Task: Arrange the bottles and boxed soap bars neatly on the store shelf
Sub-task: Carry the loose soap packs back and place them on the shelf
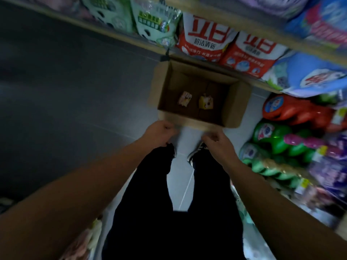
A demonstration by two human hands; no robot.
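Your left hand (159, 132) and right hand (218, 142) hang loosely curled, holding nothing, near the cardboard box (237, 104). Reach blindly and you may crush the pink soap box (185, 98) or yellow soap box (206, 103).

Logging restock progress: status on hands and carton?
Left hand and right hand loosely curled, empty, at the carton near edge. Two soap boxes, pink and yellow, left inside. Nothing in the way.
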